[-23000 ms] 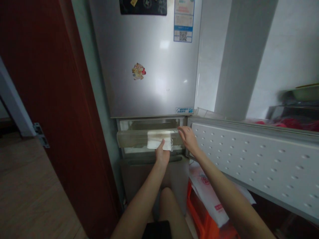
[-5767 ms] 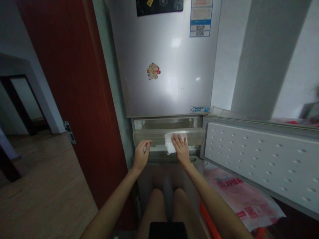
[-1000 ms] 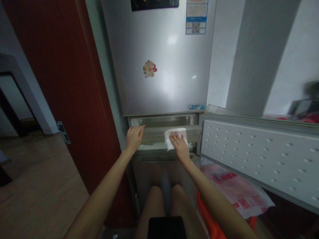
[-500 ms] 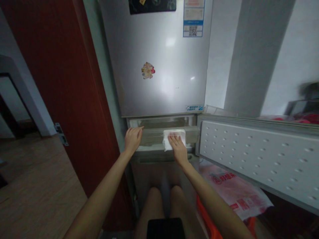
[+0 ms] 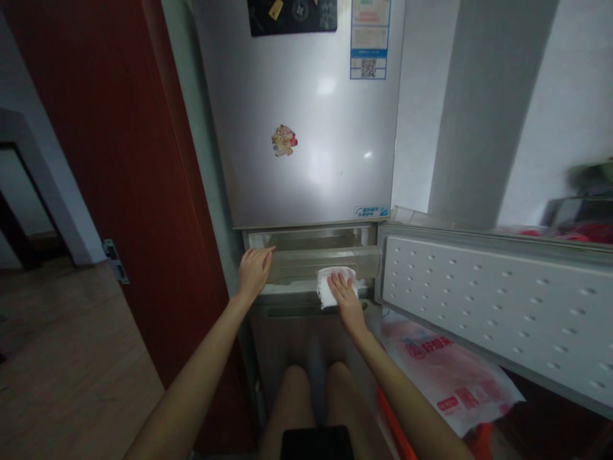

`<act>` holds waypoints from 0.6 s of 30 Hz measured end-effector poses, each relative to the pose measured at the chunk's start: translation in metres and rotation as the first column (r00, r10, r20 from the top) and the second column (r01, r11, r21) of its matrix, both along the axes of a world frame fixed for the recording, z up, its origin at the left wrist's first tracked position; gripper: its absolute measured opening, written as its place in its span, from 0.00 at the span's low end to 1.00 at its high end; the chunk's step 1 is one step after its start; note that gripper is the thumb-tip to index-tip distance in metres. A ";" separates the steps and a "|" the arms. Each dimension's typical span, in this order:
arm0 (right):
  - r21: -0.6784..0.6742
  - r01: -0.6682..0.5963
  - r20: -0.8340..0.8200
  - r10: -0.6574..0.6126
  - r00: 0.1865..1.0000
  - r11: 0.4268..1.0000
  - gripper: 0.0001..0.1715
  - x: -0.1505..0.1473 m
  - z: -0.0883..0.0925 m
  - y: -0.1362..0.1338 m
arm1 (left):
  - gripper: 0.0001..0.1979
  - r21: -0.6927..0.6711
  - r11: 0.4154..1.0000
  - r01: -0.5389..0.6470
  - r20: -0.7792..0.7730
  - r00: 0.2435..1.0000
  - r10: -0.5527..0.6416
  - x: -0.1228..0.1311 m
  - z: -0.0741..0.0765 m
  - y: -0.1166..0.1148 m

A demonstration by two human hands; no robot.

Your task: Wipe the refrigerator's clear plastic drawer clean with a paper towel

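A translucent plastic drawer (image 5: 297,260) sits slightly pulled out in the middle compartment of a silver refrigerator (image 5: 311,179). At its left end my left hand (image 5: 253,271) is closed over the top edge, thumb side up. My right hand (image 5: 343,295) holds a folded white cloth (image 5: 328,295) spread under its fingers, against the lower part of the drawer front. The cloth's lower edge hangs near the rim of the compartment. My palm and the cloth's far side are hidden.
The compartment's white dimpled door (image 5: 493,294) stands swung out to the right. Beneath it lies a white and red plastic bag (image 5: 450,370) above something orange (image 5: 395,428). A dark red wooden door (image 5: 129,160) is close on the left. My knees are right before the lower refrigerator door (image 5: 313,338).
My right hand has slid the white cloth down the drawer front, slightly to the right. My left hand stays at the drawer's left end. The view has shifted a little.
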State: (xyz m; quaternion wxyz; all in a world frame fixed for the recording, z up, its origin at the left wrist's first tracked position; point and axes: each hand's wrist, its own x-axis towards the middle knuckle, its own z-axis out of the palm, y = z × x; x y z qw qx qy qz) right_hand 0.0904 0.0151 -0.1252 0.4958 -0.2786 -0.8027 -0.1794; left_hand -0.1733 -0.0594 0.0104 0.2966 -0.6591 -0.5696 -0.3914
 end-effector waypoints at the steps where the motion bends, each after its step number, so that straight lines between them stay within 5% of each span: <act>1: -0.008 -0.012 0.000 0.012 1.000 1.000 0.32 0.002 -0.004 -0.002 | 0.20 0.002 1.000 0.001 0.002 1.000 -0.001 0.000 0.000 0.000; 11: 0.066 0.006 -0.017 -0.004 1.000 0.998 0.30 -0.002 0.032 -0.001 | 0.20 -0.005 1.000 0.008 0.015 1.000 -0.008 0.001 0.002 0.000; 18: 0.060 0.029 0.021 -0.030 0.999 0.998 0.31 0.003 0.034 0.011 | 0.20 -0.003 1.000 0.006 0.016 1.000 -0.006 0.001 0.001 -0.001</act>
